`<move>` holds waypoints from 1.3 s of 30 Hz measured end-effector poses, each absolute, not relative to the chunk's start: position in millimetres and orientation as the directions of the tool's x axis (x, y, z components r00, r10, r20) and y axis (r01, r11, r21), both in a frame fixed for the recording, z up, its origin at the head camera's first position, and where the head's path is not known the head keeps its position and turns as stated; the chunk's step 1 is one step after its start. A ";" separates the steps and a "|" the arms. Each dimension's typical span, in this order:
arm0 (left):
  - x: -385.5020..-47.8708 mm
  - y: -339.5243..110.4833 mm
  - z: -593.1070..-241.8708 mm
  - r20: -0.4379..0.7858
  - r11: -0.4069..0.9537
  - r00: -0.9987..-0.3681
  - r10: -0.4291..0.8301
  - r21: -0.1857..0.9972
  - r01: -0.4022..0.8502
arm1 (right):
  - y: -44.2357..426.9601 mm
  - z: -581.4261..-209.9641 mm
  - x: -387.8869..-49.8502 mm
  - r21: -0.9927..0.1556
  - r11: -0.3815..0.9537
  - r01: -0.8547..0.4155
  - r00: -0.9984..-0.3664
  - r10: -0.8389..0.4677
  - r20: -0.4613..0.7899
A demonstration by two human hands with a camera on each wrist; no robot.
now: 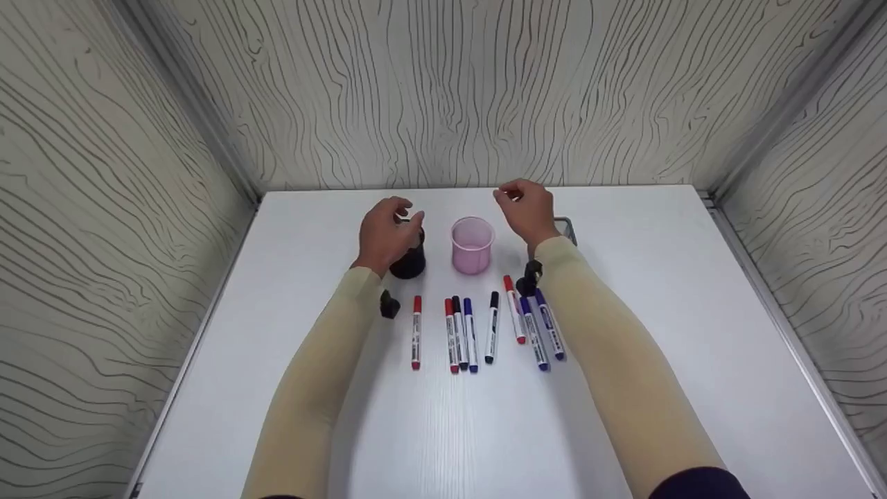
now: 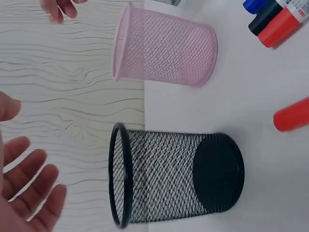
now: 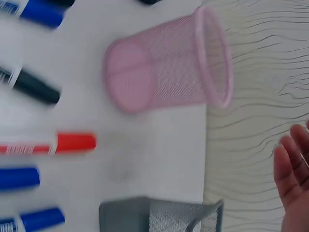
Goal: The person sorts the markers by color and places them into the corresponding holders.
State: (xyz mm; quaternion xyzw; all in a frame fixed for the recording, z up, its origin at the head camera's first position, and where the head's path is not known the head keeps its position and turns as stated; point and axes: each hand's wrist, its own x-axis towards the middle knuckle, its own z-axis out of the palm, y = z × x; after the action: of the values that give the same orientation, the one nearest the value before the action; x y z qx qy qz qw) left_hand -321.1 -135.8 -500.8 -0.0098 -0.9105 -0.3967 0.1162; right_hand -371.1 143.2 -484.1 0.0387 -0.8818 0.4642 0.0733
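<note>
My left hand (image 1: pixel 388 235) is held over the black mesh cup (image 1: pixel 409 262), its fingers loosely bent and holding nothing; in the left wrist view a gap shows between the fingers (image 2: pixel 36 179) and the rim of the black cup (image 2: pixel 169 176). Up and to the right of the pink mesh cup (image 1: pixel 472 246), my right hand (image 1: pixel 530 211) hangs in the air with bent fingers and nothing in them. The right forearm partly covers a grey mesh holder (image 1: pixel 567 229); the right wrist view shows this holder (image 3: pixel 159 215) below the pink cup (image 3: pixel 164 63).
Several capped markers lie in front of the cups: a red one (image 1: pixel 416 333) at the left, red, black and blue ones (image 1: pixel 470 336) side by side, a black one (image 1: pixel 492 329), and a red one (image 1: pixel 515 312) beside two blue ones (image 1: pixel 533 336). Patterned panels (image 1: pixel 443 90) enclose the white table (image 1: pixel 443 430).
</note>
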 end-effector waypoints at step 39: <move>-206.2 -80.7 -599.3 -0.162 0.725 -0.987 -0.025 0.677 -0.129 | 68.7 -553.9 -404.0 -0.851 0.524 -0.030 -0.979 -0.187 -0.081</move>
State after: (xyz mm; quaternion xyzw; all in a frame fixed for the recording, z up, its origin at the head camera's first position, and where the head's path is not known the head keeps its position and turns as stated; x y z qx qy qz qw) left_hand -206.2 -80.7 -599.3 0.0417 -0.9260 -0.3686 -0.0707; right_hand -404.0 68.7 -553.9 0.0624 -0.8690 0.4841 -0.0811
